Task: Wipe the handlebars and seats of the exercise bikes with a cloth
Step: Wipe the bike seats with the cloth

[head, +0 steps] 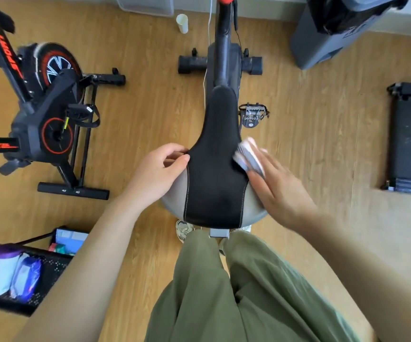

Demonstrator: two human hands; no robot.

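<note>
1. Our right hand (281, 186), blurred but with fingers straight and flat, presses the cloth (249, 156) under its fingertips against the seat (214, 169), on its right flank.
2. Our left hand (160, 169) grips the opposite edge, thumb on top and fingers curled under. We judge this braces the seat against the wiping push.
3. The seat lies between both hands.
4. Another bike (39, 107) stands well left of our left hand, untouched.

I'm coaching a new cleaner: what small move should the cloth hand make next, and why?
Probably sweep the cloth leftward across the seat: the right hand presses it at the seat's right edge, while the left hand holds the left edge.
</note>
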